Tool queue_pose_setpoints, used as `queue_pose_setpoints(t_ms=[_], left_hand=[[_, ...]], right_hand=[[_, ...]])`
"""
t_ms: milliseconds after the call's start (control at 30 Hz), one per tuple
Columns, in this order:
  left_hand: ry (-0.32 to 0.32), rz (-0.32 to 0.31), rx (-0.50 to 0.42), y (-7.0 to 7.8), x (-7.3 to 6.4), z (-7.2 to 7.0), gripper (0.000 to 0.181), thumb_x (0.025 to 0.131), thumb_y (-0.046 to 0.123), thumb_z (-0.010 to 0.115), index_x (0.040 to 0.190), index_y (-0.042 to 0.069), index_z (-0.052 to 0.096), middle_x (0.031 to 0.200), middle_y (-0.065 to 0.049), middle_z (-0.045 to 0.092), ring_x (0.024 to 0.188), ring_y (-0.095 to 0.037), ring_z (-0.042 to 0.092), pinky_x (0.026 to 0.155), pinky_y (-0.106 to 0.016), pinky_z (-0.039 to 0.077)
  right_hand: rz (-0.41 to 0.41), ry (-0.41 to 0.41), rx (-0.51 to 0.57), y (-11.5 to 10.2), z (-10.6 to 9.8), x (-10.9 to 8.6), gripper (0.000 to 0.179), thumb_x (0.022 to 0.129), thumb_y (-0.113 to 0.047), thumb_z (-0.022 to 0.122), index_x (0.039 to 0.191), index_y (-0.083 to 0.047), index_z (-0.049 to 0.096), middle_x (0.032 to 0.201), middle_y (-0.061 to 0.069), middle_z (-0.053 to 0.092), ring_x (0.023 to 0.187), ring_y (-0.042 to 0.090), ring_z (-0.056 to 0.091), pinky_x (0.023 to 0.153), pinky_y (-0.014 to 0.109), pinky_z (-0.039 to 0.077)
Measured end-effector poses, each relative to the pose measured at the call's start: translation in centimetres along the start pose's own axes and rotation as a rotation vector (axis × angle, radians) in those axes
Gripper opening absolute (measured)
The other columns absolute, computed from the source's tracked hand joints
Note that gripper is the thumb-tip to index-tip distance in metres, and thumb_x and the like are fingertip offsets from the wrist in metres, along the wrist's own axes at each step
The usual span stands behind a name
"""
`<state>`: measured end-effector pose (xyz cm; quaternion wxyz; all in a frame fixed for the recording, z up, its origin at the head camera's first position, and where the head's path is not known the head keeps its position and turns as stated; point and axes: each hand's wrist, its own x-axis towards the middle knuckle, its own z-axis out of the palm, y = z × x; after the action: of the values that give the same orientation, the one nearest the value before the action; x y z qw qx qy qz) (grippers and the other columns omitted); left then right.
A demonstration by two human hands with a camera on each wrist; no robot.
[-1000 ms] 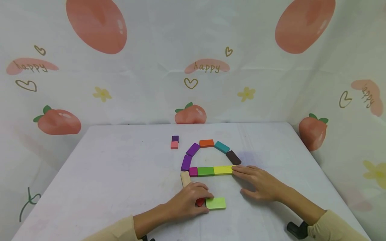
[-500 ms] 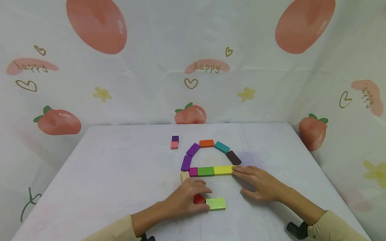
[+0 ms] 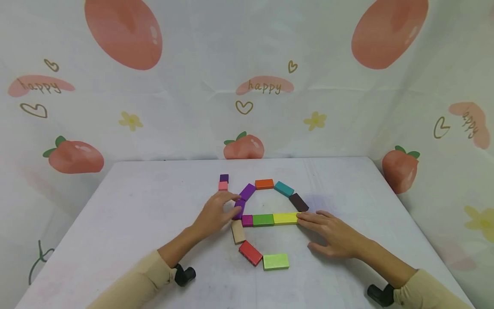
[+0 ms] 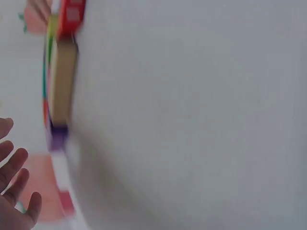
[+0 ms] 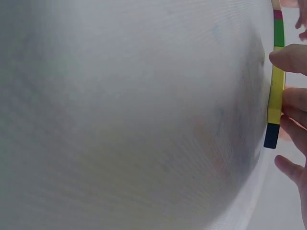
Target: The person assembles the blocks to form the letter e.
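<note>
My left hand hovers around the lower purple block, fingertips at or over its edges; contact cannot be told. In the left wrist view, the left hand's fingers are spread with nothing between them. My right hand lies with straight fingers touching the right end of the yellow block, as the right wrist view of the yellow block also shows. Green and magenta blocks continue that row leftward. Below it, a beige block, a tilted red block and a lime block form a curve.
Another purple block, an orange block, a teal block and a dark brown block arch above the row. A dark purple block and a pink block stand apart on the white table.
My left hand has let go of the red block, which lies between the beige and lime blocks, and has moved up and left to the purple blocks. The right hand stays put.
</note>
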<state>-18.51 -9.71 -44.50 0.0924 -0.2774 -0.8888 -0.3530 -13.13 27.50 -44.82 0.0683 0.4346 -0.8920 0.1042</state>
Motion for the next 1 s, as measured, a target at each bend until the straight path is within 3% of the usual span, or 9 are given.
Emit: queue_pose_setpoints(t_ms=[200,367,467,767,1000], left_hand=[[0.098,-0.156,0.046,-4.2,1.6,-1.2,0.039,0.089,0.013,0.075,0.124,-0.003,0.067,0.119,-0.017,0.069,0.119,-0.034,0.06,0.102,-0.05,0.046],[0.07,-0.294,0.06,-5.8,2.6,-1.9,0.049,0.09,0.016,0.074,0.133,-0.002,0.06,0.133,-0.021,0.061,0.129,-0.039,0.053,0.106,-0.054,0.041],[0.041,-0.339,0.025,-6.0,3.0,-2.0,0.052,0.089,0.015,0.075,0.136,-0.001,0.059,0.134,-0.022,0.06,0.13,-0.039,0.051,0.108,-0.054,0.04],[-0.012,-0.34,0.043,-6.3,3.3,-1.6,0.041,0.091,0.009,0.071,0.131,0.001,0.064,0.134,-0.021,0.06,0.13,-0.038,0.051,0.108,-0.053,0.039],[-0.052,-0.283,0.121,-6.6,2.9,-1.6,0.036,0.092,0.009,0.071,0.126,0.0,0.067,0.132,-0.02,0.062,0.127,-0.04,0.054,0.107,-0.054,0.041]], right_hand=[[-0.008,0.016,-0.003,0.2,0.0,0.1,0.061,0.082,-0.029,0.077,0.135,-0.005,0.061,0.142,0.008,0.056,0.127,0.024,0.054,0.101,0.052,0.044],[-0.009,0.029,-0.03,0.4,-0.1,0.3,0.055,0.081,-0.032,0.077,0.13,-0.011,0.066,0.143,0.009,0.055,0.133,0.031,0.049,0.102,0.055,0.042],[0.017,0.017,-0.041,0.7,-0.1,0.3,0.051,0.082,-0.033,0.077,0.129,-0.017,0.068,0.147,0.013,0.05,0.136,0.033,0.046,0.102,0.058,0.042],[0.063,-0.04,0.002,0.9,-0.1,0.1,0.05,0.085,-0.033,0.074,0.133,-0.02,0.066,0.149,0.015,0.049,0.135,0.032,0.048,0.103,0.061,0.04],[0.085,-0.05,0.01,1.0,-0.4,0.1,0.047,0.086,-0.031,0.073,0.132,-0.02,0.067,0.146,0.014,0.052,0.132,0.031,0.051,0.102,0.059,0.043]])
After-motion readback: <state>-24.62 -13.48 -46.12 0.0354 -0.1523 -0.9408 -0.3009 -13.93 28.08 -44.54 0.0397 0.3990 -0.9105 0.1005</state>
